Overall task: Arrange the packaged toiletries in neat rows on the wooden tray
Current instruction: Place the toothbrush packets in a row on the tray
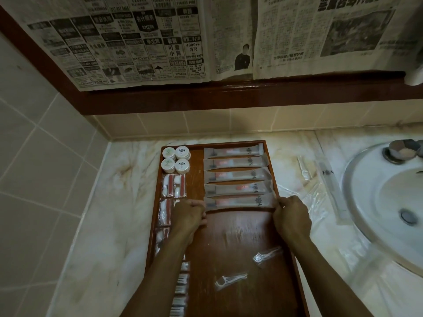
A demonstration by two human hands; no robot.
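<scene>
- A wooden tray (231,239) lies on a pale marble table (109,216) in a tiled corner, its long side running away from the person.
- Five long frosted packets sit in a column along the tray's right half, each lying crosswise and slightly overlapping the next.
- The nearest of these, the fifth packet (239,202), is held at both ends: the left hand (188,217) has its fingers (199,203) curled on the packet's left end, and the right hand (291,217) has its fingers (282,202) pinching the right end near the tray's right rim.
- Four small round white jars (175,159) stand in a two-by-two block in the tray's far left corner.
- Below them, clear packets with cotton buds and red strips (174,186) run down the left edge in pairs; the left forearm covers part of this row.
- Further down the left edge, small packets with white pieces (182,286) continue toward the near end; what they contain is too blurred to tell.
- Two loose floss-pick packets lie on the bare wood between the forearms: one (266,256) near the right forearm, the other (230,280) nearer the person, both askew.
- Crumpled clear plastic wrapping (318,193) lies on the table just right of the tray, beside a white sink (370,202).
- Newspaper sheets (142,40) cover the wall above a dark wooden frame (229,97).
</scene>
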